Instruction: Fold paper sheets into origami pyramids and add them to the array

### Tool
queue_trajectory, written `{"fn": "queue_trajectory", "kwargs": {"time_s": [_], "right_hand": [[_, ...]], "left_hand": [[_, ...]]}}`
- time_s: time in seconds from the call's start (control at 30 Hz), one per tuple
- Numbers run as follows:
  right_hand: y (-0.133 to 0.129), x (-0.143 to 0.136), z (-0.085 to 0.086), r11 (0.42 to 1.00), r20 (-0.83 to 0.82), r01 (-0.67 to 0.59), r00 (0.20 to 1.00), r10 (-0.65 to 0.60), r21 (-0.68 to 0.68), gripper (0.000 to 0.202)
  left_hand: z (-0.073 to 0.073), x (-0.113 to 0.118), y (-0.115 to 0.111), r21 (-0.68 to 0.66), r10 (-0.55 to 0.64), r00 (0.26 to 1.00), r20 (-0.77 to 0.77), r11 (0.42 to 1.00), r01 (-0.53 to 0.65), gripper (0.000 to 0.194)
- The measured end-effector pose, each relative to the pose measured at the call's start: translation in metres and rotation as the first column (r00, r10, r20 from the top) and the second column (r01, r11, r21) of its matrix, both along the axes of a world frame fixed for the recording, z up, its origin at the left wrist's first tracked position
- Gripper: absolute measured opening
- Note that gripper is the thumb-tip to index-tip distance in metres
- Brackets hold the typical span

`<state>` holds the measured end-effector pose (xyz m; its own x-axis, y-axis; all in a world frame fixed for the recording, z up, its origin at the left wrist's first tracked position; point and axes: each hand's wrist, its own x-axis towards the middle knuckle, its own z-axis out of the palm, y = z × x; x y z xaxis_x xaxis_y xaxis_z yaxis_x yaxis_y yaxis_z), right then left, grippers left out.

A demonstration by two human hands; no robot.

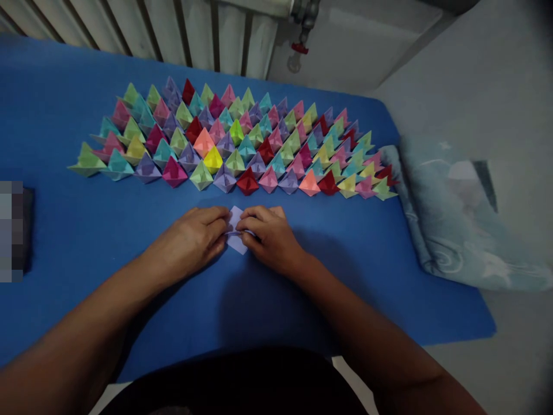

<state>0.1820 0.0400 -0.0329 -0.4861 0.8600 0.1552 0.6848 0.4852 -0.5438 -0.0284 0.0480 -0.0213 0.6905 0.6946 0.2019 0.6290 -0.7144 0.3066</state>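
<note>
A small lavender paper (237,244), partly folded, lies on the blue surface between my two hands. My left hand (194,236) grips its left side, fingers bent and close together. On the right side, my right hand (273,233) pinches the paper with thumb and fingers around its middle crease. One pale corner points up between the hands and another points down toward me. Just beyond my hands stand several rows of folded paper boats in many colours, among them a dark red one (247,182) and a lavender one (225,180).
The blue surface (86,230) spreads under everything. A folded light blue patterned cloth (466,230) lies at its right edge. A radiator (199,34) and a valve with a red handle (299,48) are behind. A dark object (27,230) sits at the far left.
</note>
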Motion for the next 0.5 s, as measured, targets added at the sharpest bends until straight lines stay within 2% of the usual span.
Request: {"fn": "queue_trajectory", "kwargs": {"time_s": [0.33, 0.5], "right_hand": [[0.0015, -0.0030, 0.0030, 0.998, 0.000, 0.043, 0.999, -0.043, -0.050, 0.007], [0.0018, -0.0062, 0.0059, 0.996, 0.005, 0.061, 0.998, -0.061, -0.060, 0.009]], "left_hand": [[-0.0014, -0.0012, 0.0028, -0.076, 0.047, 0.997, 0.067, 0.996, -0.042, 0.023], [-0.0025, -0.0011, 0.0053, -0.077, 0.103, 0.994, 0.047, 0.992, -0.099, 0.020]]}}
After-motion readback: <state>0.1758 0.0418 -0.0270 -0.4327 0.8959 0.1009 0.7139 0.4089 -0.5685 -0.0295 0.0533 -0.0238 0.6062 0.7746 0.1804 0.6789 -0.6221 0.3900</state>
